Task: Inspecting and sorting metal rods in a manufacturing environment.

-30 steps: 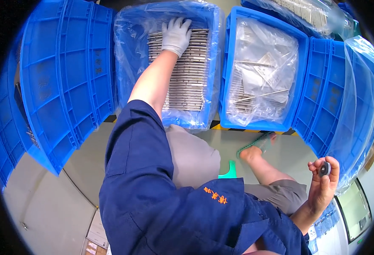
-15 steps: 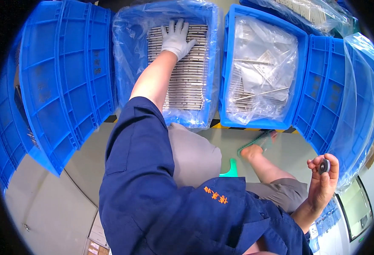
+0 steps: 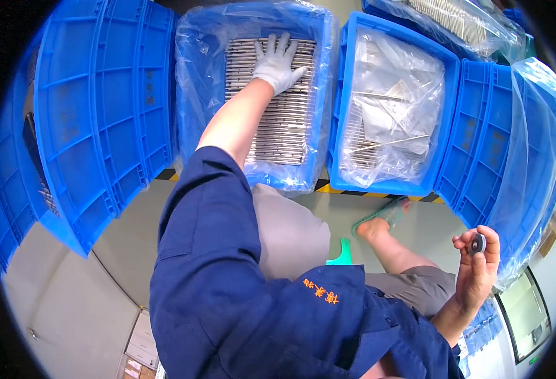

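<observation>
My left hand (image 3: 278, 66), in a pale glove, lies flat with fingers spread on a layer of thin metal rods (image 3: 277, 136). The rods lie crosswise, side by side, in a blue crate (image 3: 326, 82) lined with clear plastic film. Off to the lower right, my bare right hand (image 3: 478, 271) is raised, well apart from the crates. Between its thumb and fingertips it pinches a small dark ring (image 3: 477, 244) with a hole in the middle.
A second blue crate (image 3: 343, 126) on the right holds a clear bag with loose rods (image 3: 391, 140) and a paper slip (image 3: 399, 110). Blue crates (image 3: 70, 114) flank the left side, and another film-draped crate (image 3: 480, 126) the right. Yellow-black tape (image 3: 347, 191) runs below.
The whole view has shifted slightly. My left hand sits a little further right on the rods, fingers still spread. The ring in my right hand is turned slightly.
</observation>
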Motion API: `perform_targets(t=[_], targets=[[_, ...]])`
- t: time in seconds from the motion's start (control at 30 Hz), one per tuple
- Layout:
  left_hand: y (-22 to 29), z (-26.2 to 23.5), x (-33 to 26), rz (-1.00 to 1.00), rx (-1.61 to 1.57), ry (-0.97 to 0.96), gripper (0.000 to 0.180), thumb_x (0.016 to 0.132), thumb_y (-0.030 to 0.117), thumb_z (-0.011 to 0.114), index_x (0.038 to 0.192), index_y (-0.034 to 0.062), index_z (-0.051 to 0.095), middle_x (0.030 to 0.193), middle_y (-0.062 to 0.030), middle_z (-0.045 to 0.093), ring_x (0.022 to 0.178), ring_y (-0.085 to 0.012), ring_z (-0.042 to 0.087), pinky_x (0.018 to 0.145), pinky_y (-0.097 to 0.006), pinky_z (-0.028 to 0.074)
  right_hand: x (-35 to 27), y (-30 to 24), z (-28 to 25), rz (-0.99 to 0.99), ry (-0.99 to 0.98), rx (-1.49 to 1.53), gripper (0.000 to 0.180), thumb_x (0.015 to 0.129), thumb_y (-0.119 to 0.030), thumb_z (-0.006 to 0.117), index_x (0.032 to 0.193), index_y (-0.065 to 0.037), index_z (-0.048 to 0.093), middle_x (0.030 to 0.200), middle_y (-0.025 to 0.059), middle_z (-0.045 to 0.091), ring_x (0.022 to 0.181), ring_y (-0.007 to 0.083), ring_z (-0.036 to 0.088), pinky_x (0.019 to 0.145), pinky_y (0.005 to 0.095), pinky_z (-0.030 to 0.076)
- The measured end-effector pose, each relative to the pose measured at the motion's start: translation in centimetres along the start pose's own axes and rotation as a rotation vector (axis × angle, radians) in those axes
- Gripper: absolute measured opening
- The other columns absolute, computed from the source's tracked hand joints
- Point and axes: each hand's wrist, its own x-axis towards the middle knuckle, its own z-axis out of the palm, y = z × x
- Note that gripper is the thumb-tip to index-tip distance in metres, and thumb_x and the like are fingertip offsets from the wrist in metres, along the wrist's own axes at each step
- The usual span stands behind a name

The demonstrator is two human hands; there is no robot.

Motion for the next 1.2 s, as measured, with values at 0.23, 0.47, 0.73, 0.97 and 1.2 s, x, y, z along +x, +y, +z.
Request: perform_targets(t=[0.23,0.47,0.73,0.97,1.2], targets=[[-7.6,1.8,-2.9,-0.568,-0.389,0.248,0.075,0.076,0.055,0.044,0.125,-0.0007,0.03,0.13,-0.02,0.029,0.122,-0.0303,0.026,0.096,-0.051,0.023,0.1,0.1,0.4,0.016,-0.008,-0.024,0.048,0.074,-0.026,0.064,0.109,0.0,0.045,0.092,0.0123,0.053,0.08,0.0211,0.054,0.078,0.0339,0.043],[-7.4,1.7,-3.3,-0.458,-0.575,0.38,0.074,0.078,0.05,0.048,0.124,-0.0047,0.028,0.129,-0.0236,0.029,0.116,-0.0364,0.034,0.095,-0.044,0.029,0.1,0.2,0.1,-0.015,0.025,-0.029,0.048,0.075,-0.027,0.064,0.11,0.0,0.045,0.093,0.0126,0.053,0.081,0.0204,0.054,0.08,0.0348,0.042],[-5.6,1.2,-4.5,-0.555,-0.676,0.176,0.071,0.081,0.048,0.043,0.125,-0.0055,0.029,0.129,-0.0263,0.029,0.123,-0.0354,0.025,0.101,-0.038,0.022,0.2,-1.1,0.7,0.036,-0.008,0.005,0.048,0.072,-0.025,0.066,0.108,0.001,0.046,0.092,0.0116,0.054,0.08,0.0205,0.055,0.077,0.0337,0.043],[-4.3,-10.5,-7.1,-0.43,-0.802,0.252,0.058,0.084,0.034,0.048,0.126,-0.003,0.032,0.127,-0.0205,0.036,0.116,-0.0294,0.037,0.097,-0.034,0.029,-3.1,-2.8,1.4,0.089,-0.413,0.152,0.038,0.07,-0.002,0.067,0.105,0.001,0.052,0.096,0.0089,0.056,0.088,0.0162,0.054,0.079,0.0294,0.044],[14.8,-28.5,-9.0,0.297,-1.274,0.217,0.044,0.081,0.012,0.055,0.121,0.0012,0.041,0.116,-0.012,0.047,0.104,-0.0184,0.047,0.09,-0.028,0.036,-10.3,-0.7,-0.8,-0.471,-0.267,-0.085,0.03,0.073,-0.016,0.066,0.099,-0.004,0.056,0.082,0.0057,0.057,0.076,0.0148,0.056,0.07,0.0268,0.044]])
